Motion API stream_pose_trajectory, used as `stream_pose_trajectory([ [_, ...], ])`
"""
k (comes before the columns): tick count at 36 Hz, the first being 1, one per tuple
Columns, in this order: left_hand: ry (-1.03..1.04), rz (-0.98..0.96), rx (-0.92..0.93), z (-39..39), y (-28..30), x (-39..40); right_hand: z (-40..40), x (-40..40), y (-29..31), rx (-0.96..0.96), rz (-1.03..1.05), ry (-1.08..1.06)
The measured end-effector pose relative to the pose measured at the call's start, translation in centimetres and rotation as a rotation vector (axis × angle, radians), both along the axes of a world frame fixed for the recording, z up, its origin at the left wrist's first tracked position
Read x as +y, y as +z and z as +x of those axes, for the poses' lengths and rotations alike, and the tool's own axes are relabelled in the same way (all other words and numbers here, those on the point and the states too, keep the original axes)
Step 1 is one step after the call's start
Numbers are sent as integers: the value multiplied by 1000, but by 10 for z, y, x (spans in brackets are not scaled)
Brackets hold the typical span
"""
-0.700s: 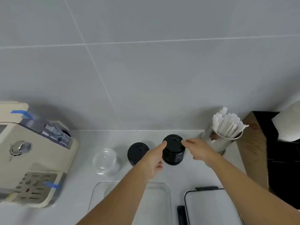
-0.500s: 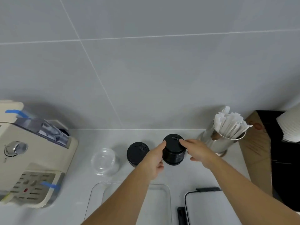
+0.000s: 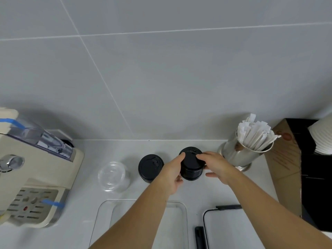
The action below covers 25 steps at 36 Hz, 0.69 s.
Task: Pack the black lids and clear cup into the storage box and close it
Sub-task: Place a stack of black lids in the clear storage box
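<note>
Left hand [image 3: 173, 174] and right hand [image 3: 214, 167] clasped around the taller stack of lids [image 3: 191, 163]. Just left of that stack, a second stack [image 3: 150, 167], then the clear cup [image 3: 113, 174]. Nearer than it, the storage box [image 3: 107, 211], empty, its cover [image 3: 231, 229] off alongside. Packing apparently just starting.

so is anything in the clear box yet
No, the clear box looks empty; both lid stacks and the cup sit on the counter.

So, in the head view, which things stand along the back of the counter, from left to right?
Coffee machine → clear cup → free stack of black lids → stack of black lids held between left hand and right hand → metal holder of wrapped straws → cardboard box.
</note>
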<state>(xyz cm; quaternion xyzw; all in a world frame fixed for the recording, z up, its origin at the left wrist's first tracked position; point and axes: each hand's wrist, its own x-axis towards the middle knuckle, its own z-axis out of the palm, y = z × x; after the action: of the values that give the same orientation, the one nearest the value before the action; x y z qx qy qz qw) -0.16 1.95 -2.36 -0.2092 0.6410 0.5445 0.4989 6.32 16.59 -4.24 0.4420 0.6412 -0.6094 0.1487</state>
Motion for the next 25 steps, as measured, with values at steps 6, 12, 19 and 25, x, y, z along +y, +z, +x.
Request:
stream_pose_trajectory([
  [6, 13, 27, -20, 2, -3, 2, 3, 2, -2, 1, -42, -23],
  [12, 16, 16, -25, 3, -2, 4, 7, 3, -4, 3, -70, -47],
  [19, -1, 36, 9, 5, -5, 3, 10, 2, -1, 33, -104, -82],
  [25, 27, 94, 45, 9, 6, 0, 15, -1, 10, 102, -161, -135],
])
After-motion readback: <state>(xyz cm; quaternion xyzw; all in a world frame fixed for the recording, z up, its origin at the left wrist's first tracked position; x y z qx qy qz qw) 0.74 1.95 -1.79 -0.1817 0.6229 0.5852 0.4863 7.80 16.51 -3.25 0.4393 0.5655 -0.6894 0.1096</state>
